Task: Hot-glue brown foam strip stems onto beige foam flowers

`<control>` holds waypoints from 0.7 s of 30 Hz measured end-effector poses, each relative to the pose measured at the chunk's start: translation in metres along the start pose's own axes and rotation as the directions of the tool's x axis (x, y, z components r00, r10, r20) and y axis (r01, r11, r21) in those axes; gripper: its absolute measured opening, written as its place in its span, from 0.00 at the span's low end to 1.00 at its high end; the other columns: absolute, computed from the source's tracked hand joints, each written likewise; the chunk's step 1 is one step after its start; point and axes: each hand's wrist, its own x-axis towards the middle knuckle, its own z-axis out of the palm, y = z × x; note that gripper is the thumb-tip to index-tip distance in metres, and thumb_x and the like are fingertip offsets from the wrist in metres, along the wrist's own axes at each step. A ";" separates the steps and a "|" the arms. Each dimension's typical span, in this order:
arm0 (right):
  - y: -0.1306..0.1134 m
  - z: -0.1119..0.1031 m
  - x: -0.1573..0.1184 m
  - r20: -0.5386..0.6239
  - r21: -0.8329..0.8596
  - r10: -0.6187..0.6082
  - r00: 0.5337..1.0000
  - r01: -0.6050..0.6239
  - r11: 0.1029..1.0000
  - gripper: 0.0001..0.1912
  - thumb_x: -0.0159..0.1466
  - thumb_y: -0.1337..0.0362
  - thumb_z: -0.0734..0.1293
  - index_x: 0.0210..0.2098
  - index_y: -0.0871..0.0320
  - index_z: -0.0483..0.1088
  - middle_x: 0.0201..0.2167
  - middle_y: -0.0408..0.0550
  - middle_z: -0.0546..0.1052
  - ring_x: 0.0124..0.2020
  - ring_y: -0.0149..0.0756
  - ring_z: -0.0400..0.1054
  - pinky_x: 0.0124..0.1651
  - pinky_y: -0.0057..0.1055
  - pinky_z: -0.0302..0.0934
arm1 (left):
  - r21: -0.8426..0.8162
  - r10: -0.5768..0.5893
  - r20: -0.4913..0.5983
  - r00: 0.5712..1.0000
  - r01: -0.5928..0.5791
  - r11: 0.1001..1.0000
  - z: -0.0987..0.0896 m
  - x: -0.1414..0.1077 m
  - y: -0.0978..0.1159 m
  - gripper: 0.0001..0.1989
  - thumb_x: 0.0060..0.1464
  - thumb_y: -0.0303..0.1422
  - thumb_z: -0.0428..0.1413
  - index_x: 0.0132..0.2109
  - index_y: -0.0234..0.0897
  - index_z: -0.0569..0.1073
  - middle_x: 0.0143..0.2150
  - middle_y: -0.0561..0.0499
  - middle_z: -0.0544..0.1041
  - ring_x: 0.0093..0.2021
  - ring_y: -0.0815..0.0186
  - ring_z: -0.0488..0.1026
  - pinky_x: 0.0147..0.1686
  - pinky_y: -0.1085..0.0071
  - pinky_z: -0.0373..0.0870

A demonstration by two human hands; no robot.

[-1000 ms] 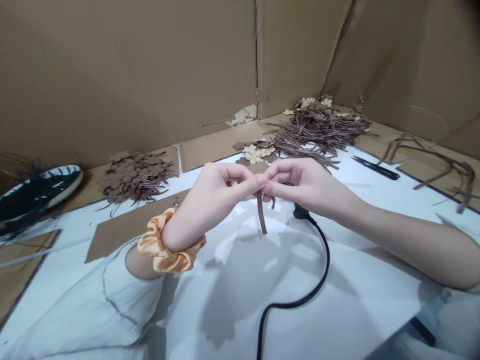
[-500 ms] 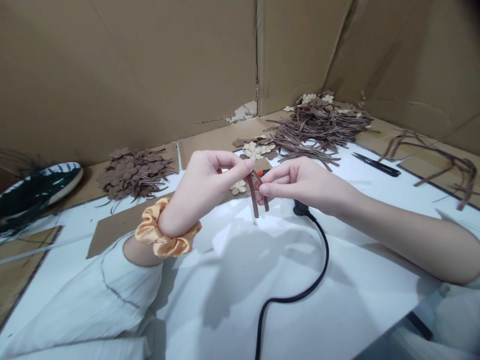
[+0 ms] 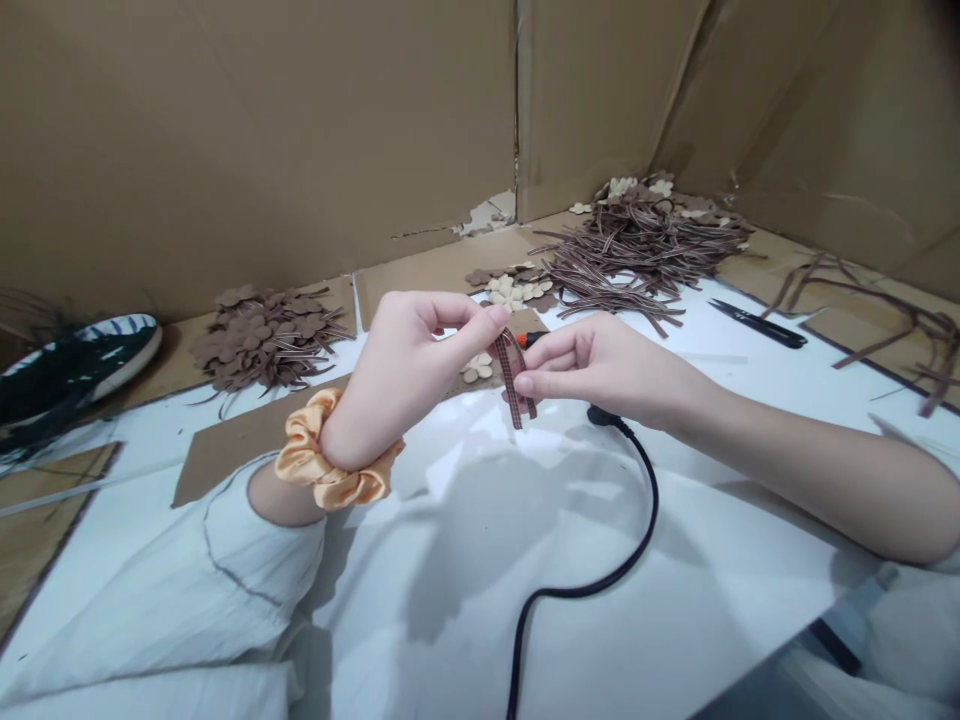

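Note:
A narrow brown checked ribbon hangs folded over at its top, its two ends pointing down. My left hand, with an orange scrunchie at the wrist, pinches the ribbon at its upper fold. From the right, my right hand holds the ribbon lower down between thumb and fingers. Behind the right fingers shows an orange and black tool, partly hidden. Cream flower shapes lie just beyond the hands, with another cream flower beside the left fingers.
Brown flowers with strips are heaped at the left, near a bowl holding dark threads. A large pile of brown strips lies back right, near black scissors-like snips. A black cable curves toward me. Cardboard walls stand behind.
The hanging ribbon ends have drawn closer together and tilt slightly to the right. Both hands keep nearly the same places, and the view has shifted slightly.

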 end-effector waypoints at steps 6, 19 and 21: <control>0.000 0.001 0.000 0.020 0.031 -0.038 0.999 0.038 0.999 0.10 0.59 0.62 0.66 0.26 0.60 0.76 0.26 0.45 0.78 0.28 0.30 0.69 0.32 0.26 0.58 | 0.030 0.033 -0.026 0.999 -0.032 0.999 0.000 0.000 0.001 0.18 0.56 0.36 0.52 0.23 0.34 0.77 0.17 0.54 0.71 0.18 0.74 0.60 0.19 0.77 0.55; 0.002 0.002 0.001 0.030 0.032 -0.005 1.000 0.004 0.999 0.10 0.57 0.58 0.68 0.26 0.59 0.74 0.26 0.45 0.79 0.27 0.31 0.69 0.28 0.27 0.55 | 0.039 0.051 -0.071 0.996 -0.049 0.998 0.003 0.001 -0.003 0.19 0.55 0.36 0.51 0.20 0.33 0.74 0.14 0.56 0.56 0.17 0.75 0.48 0.17 0.77 0.48; 0.003 0.004 0.001 0.035 0.071 0.007 0.999 -0.010 0.997 0.09 0.57 0.59 0.69 0.27 0.59 0.73 0.26 0.46 0.79 0.29 0.32 0.70 0.30 0.27 0.57 | 0.036 0.053 -0.063 0.997 -0.050 0.998 0.003 0.001 -0.002 0.19 0.55 0.36 0.50 0.20 0.33 0.74 0.15 0.56 0.56 0.18 0.75 0.48 0.17 0.77 0.48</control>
